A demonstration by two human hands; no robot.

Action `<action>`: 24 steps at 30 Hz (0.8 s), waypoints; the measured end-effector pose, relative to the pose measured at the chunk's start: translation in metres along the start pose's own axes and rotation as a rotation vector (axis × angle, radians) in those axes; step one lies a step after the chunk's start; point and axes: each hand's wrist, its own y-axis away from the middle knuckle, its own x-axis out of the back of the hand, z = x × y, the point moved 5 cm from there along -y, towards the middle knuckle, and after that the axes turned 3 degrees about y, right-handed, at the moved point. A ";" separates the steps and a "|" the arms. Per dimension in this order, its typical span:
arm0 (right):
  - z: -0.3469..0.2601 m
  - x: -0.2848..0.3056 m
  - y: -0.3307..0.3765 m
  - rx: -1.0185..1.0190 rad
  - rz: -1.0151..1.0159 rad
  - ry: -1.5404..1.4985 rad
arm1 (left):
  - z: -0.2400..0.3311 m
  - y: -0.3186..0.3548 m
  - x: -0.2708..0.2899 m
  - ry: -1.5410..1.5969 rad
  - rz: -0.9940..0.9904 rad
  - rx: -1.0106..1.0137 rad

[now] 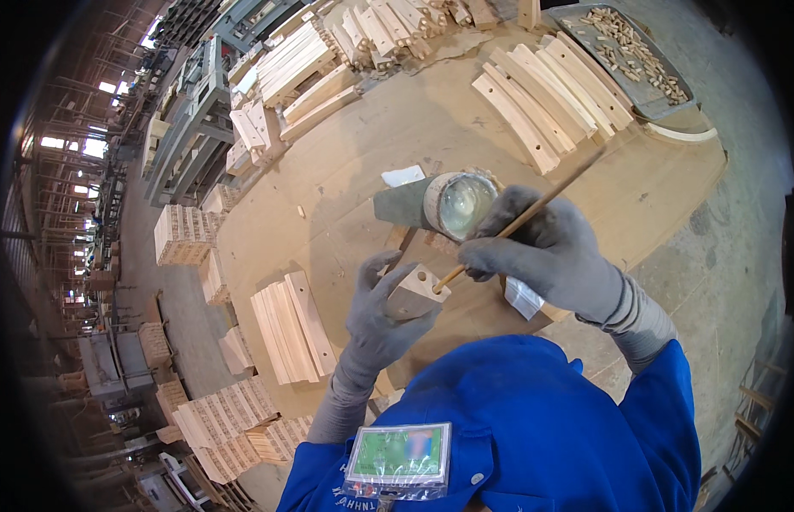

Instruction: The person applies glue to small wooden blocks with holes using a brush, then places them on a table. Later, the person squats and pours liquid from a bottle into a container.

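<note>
My left hand (375, 320), in a grey glove, grips a wooden piece (411, 296) with its end face turned up toward me. Round holes show in that end. My right hand (555, 252), also gloved, pinches a thin wooden stick (552, 194) that slants down to the left. The stick's lower tip meets the end face at one of the holes; whether it is inside cannot be made out. Just beyond my hands stands a round pot (462, 206) of whitish, glue-like liquid, its rim crusted. Much of the wooden piece is hidden by my left hand.
Curved wooden slats (555, 98) lie at the far right beside a metal tray (661, 107) of small dowels. More slats (293, 328) lie at the left on the cardboard-covered table (320, 218). Stacked wood (230, 427) stands left of the table. A white scrap (404, 177) lies near the pot.
</note>
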 end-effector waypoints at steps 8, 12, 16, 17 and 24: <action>-0.007 0.000 0.004 -0.037 0.050 0.143 | 0.003 0.004 -0.001 0.052 0.011 0.012; -0.004 0.002 0.006 -0.072 0.054 0.148 | 0.003 0.004 -0.002 0.022 -0.005 0.008; -0.001 0.005 0.007 -0.089 0.125 0.141 | 0.000 0.004 -0.002 0.063 -0.004 0.028; 0.000 0.007 0.007 -0.093 0.146 0.181 | 0.000 0.004 -0.002 0.057 -0.014 0.034; 0.006 0.013 -0.003 -0.041 0.190 0.013 | 0.002 0.002 -0.006 0.111 -0.090 0.106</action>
